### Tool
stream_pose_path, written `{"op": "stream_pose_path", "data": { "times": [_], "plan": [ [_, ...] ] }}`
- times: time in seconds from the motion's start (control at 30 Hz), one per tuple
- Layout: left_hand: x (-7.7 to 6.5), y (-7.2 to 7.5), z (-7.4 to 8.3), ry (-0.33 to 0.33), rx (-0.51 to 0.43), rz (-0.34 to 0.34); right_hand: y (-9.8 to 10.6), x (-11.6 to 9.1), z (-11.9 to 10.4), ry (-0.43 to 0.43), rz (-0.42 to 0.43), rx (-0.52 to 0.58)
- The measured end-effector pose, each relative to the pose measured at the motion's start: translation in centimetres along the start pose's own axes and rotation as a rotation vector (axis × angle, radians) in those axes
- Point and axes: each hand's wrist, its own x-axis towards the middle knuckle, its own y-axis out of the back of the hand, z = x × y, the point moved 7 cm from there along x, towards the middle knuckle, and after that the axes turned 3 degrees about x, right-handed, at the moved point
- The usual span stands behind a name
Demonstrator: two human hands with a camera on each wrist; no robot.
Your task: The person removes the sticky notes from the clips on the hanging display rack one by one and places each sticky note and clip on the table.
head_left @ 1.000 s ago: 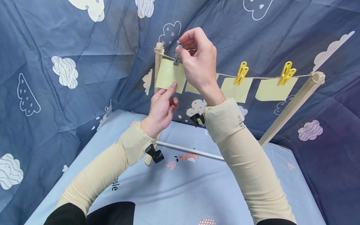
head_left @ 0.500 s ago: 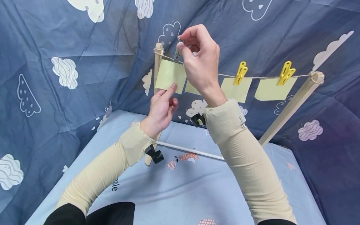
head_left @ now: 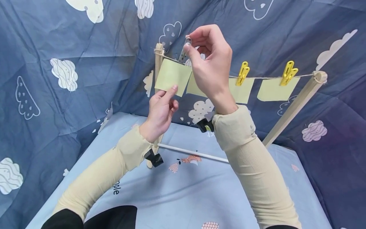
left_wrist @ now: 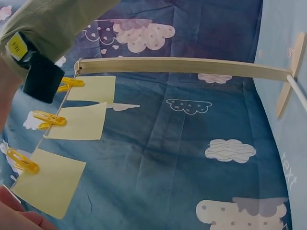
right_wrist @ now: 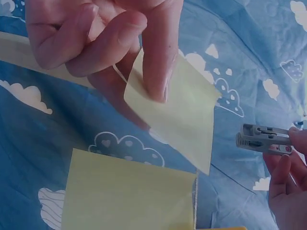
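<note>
My left hand (head_left: 160, 109) pinches a pale yellow paper note (head_left: 173, 74) near its lower edge, thumb in front. The note hangs by the string at the left wooden post (head_left: 159, 58). Up and to the right, my right hand (head_left: 213, 58) pinches a grey clothespin (head_left: 183, 53) by its handle end, its jaw end pointing down toward the note's top edge. In the right wrist view, the grey clothespin (right_wrist: 264, 138) stands apart from the note (right_wrist: 177, 108), and my left hand (right_wrist: 110, 38) covers one corner of the paper.
Three yellow notes hang from the string by yellow clothespins, including this nearest clothespin (left_wrist: 23, 160). The right post (head_left: 297, 108) slants up to the string. A white rod (head_left: 194, 153) runs low over the light blue cloth (head_left: 183, 197). Blue cloud-patterned fabric (head_left: 94, 79) surrounds the frame.
The grey clothespin, earlier overlapping the note's top edge, has moved up and right with my right hand and tilted. My left hand still pinches the note, shifted slightly left.
</note>
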Motion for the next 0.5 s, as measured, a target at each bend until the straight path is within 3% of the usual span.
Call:
{"op": "stream_pose_path", "data": {
  "times": [0.23, 0.5],
  "plan": [
    [-1.2, -0.1, 1.4, -0.122, 0.158, -0.089, 1.8, -1.7, -0.6, 0.137, 0.012, 0.084],
    [-3.1, -0.4, 3.1, -0.254, 0.429, -0.279, 5.0, -3.9, -0.4, 0.154, 0.077, 0.21]
  ]
}}
